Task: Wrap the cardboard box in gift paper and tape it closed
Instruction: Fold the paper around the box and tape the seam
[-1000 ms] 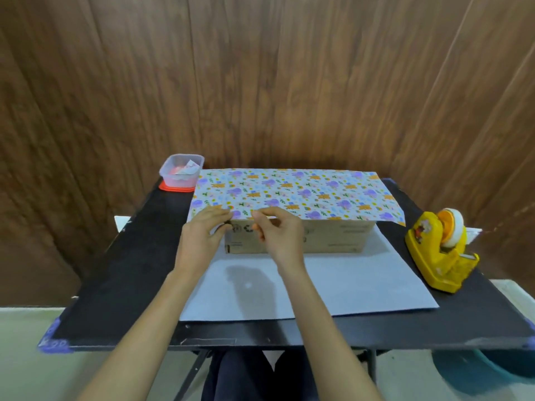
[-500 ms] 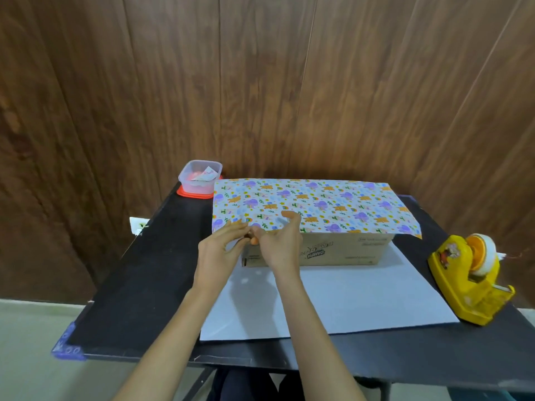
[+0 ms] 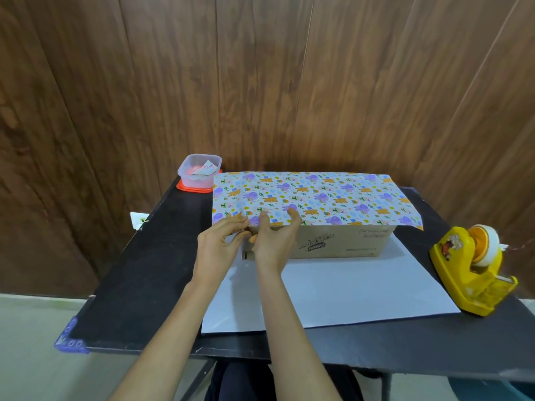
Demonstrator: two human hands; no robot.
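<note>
Counting left to right across the black table (image 3: 139, 285):

1. Plastic container (image 3: 199, 172): sits at 10 o'clock from the cardboard box (image 3: 347, 241), on an orange lid (image 3: 185, 188), just beside the paper's far-left corner. Parked clear of the folding area, by judgement.
2. Left hand (image 3: 215, 247): pinches the near edge of the gift paper (image 3: 318, 195) at the box's 8 o'clock corner, fingers narrow. Probably holds the flap taut and square to that corner.
3. Right hand (image 3: 275, 241): touches the left hand, fingers curled over the same edge, thumb mostly hidden beneath. Seems to crease the flap against the top rim.
4. Gift paper: printed side drapes over the box top and overhangs at 3 o'clock. White underside (image 3: 362, 287) lies flat beneath the box toward 6 o'clock, ready for folding up.
5. Cardboard box: stands mid-table on the sheet, near wall bare; no tape visible on it.
6. Tape dispenser (image 3: 472, 273): yellow, at 4 o'clock from the box, well apart. Placed on the right arm's side, presumably for the sealing step.
</note>
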